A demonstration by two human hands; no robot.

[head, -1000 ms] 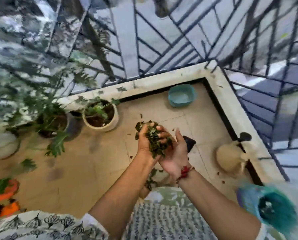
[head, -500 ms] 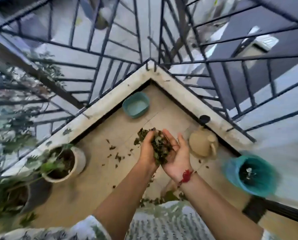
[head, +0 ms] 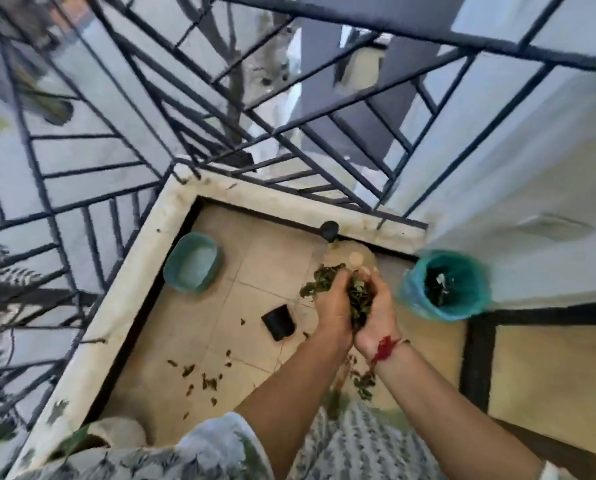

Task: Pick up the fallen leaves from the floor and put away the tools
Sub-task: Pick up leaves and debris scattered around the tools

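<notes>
My left hand [head: 332, 306] and my right hand [head: 376, 315] are cupped together around a bunch of dark green fallen leaves [head: 357, 299], held above the tiled balcony floor. Some leaves stick out over my left fingers. A teal bin with a liner [head: 447, 285] stands just to the right of my hands, against the wall. More loose leaves [head: 203, 377] lie scattered on the floor at lower left. A small black object [head: 278, 322] lies flat on the tiles left of my hands.
A teal rectangular tub [head: 192, 262] sits in the corner by the white kerb [head: 140, 271]. A beige jug [head: 353, 258] is partly hidden behind my hands. Black metal railings [head: 289, 157] enclose the balcony. A white pot rim [head: 116, 433] shows at bottom left.
The view has swung to the right, bringing the teal bin close beside my hands. My hands have closed tighter around the leaves and moved toward the bin.
</notes>
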